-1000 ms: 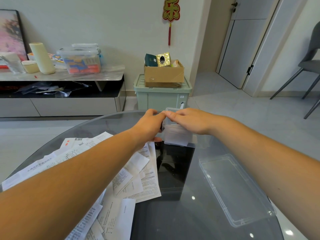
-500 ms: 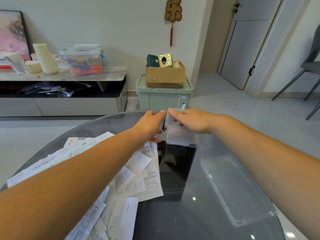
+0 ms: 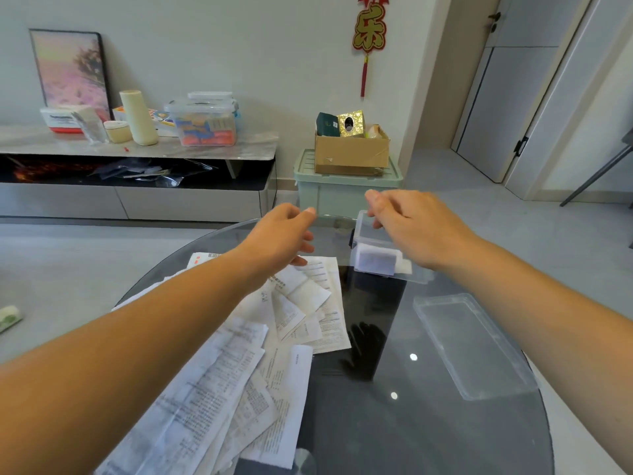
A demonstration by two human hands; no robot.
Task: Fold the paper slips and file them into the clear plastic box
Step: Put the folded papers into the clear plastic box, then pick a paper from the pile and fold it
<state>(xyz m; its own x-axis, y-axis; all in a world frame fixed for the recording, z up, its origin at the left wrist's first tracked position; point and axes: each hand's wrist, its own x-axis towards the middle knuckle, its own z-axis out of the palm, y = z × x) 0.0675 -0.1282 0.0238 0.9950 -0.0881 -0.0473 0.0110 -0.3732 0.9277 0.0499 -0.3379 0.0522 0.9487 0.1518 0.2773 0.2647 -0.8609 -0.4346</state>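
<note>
A clear plastic box point(image 3: 363, 234) stands at the far side of the round glass table point(image 3: 428, 423), with folded white slips point(image 3: 375, 260) inside it. My right hand point(image 3: 407, 228) hovers just above and behind the box, fingers loosely curled, holding nothing. My left hand point(image 3: 281, 238) is left of the box and apart from it, fingers relaxed and empty. A heap of unfolded paper slips point(image 3: 260, 354) covers the left half of the table under my left forearm. The box's clear lid point(image 3: 472, 344) lies flat to the right.
Beyond the table stand a green storage bin point(image 3: 346, 190) with a cardboard box point(image 3: 352, 152) on top, and a low cabinet point(image 3: 137, 186) carrying containers. A chair leg point(image 3: 596, 176) shows at far right. A door point(image 3: 513, 87) is behind.
Both hands have lifted off the clear box and drawn apart; the left moved left, the right rose above the box. The box now stands free with the slips in it.
</note>
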